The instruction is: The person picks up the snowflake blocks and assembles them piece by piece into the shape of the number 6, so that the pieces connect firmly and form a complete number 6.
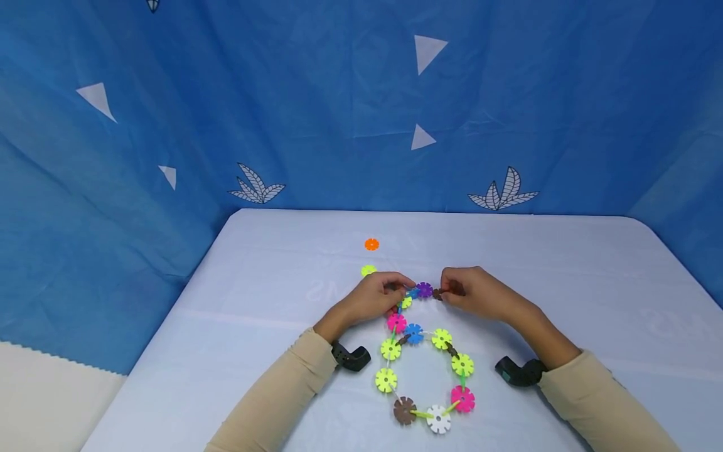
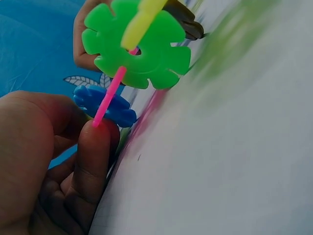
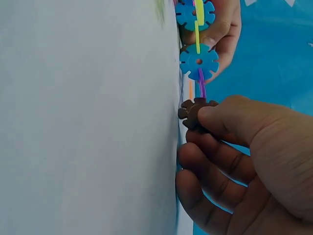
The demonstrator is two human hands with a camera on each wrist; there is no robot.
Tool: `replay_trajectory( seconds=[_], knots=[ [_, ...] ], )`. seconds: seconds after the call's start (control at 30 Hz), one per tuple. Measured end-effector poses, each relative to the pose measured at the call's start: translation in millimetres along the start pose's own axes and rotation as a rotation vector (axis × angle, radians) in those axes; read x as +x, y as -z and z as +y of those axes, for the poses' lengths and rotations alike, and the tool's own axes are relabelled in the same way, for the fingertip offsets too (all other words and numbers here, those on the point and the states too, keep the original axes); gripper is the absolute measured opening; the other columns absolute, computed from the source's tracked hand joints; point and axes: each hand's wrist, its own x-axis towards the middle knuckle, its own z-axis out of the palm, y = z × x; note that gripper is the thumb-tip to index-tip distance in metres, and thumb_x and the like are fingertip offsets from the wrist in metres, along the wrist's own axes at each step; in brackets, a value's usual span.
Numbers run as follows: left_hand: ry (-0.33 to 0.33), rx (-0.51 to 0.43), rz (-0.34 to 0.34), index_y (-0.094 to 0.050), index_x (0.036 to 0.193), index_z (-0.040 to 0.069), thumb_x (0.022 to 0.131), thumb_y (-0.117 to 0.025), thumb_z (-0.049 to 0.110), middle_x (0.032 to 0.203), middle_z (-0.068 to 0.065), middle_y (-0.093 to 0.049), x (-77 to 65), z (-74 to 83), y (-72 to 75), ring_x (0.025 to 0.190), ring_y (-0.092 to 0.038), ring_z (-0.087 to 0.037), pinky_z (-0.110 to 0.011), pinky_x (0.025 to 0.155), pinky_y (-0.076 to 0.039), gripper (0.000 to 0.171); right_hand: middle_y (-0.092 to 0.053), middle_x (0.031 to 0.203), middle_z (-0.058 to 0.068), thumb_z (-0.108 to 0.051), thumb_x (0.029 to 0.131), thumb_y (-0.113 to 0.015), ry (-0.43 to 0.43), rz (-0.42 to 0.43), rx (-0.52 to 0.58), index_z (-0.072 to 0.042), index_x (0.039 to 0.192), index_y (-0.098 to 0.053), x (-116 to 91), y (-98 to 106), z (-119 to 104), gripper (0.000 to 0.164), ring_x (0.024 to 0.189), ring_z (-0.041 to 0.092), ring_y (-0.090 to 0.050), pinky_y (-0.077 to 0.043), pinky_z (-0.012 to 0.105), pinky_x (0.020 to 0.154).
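Observation:
Slotted plastic discs are joined slot to slot into a chain. In the head view the left hand (image 1: pixel 369 296) is at the chain's upper part, by a blue disc (image 1: pixel 414 293) and a purple disc (image 1: pixel 424 289). Close up in the left wrist view, its thumb and fingers pinch a blue disc (image 2: pixel 105 105), beside an edge-on pink disc (image 2: pixel 109 95) and a green disc (image 2: pixel 161 61). The right hand (image 1: pixel 477 292) pinches a brown disc (image 3: pixel 190 113) between thumb and forefinger. That brown disc meets an edge-on purple disc (image 3: pixel 202 84) joined to a blue disc (image 3: pixel 199 61).
Below the hands, a ring of joined discs lies on the white table (image 1: pixel 593 270), with a white disc (image 1: pixel 439 419) at its near side. A loose orange disc (image 1: pixel 371 244) and a yellow-green disc (image 1: pixel 368 270) lie beyond the left hand. A blue curtain (image 1: pixel 350 113) hangs behind.

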Motion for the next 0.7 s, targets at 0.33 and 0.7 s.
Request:
replay_trajectory(
  seconds=[0.33,0.7],
  knots=[
    [-0.010,-0.036,-0.027,-0.069,0.129,0.016,0.099,-0.058,0.007,0.103,0.005,-0.071,-0.9,0.7,1.9,0.060,-0.058,-0.013,-0.027,0.059,-0.051,0.034,-0.065,0.090,-0.008,-0.008,0.089,-0.078,0.090,0.077,-0.191,-0.012,0.100,-0.075,1.7,-6.2,-10.9,0.012,0.079,0.010,-0.056,-0.054,0.029,0.072],
    [-0.081,0.106,0.070,-0.073,0.121,0.016,0.101,-0.064,0.022,0.109,0.011,-0.070,0.9,1.5,0.7,0.076,-0.061,-0.011,-0.028,0.071,-0.052,0.024,-0.060,0.075,-0.013,-0.014,0.088,-0.081,0.015,0.066,-0.196,-0.015,0.088,-0.072,-1.7,-8.3,-6.5,0.008,0.067,0.009,-0.052,-0.050,0.027,0.062]
  ],
)
